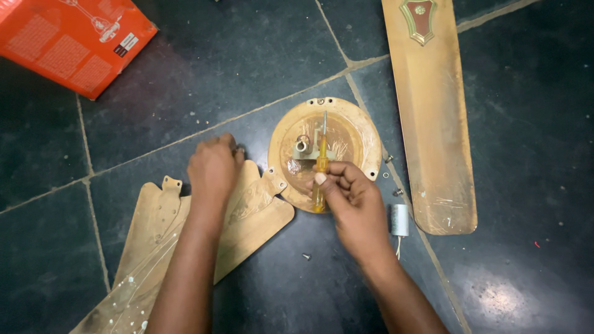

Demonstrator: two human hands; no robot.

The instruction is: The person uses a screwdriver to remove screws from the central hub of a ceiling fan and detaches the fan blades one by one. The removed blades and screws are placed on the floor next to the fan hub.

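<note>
Your right hand [352, 198] holds a yellow-handled screwdriver [320, 170] in a closed grip, its tip over the round fan housing [359, 133] on the dark tiled floor [247, 74]. Your left hand [213, 170] presses curled on the stacked fan blades [154, 229]; whether it grasps anything, you cannot tell.

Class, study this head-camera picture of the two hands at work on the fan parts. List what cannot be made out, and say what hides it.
- What the left hand grips: its own back covers the fingers.
- Tip of the yellow-handled screwdriver, held by the right hand: too small against the round golden motor plate.
- Orange cardboard box: cut off by the top-left edge.
- Long golden fan blade: top cut off by the upper edge.
</note>
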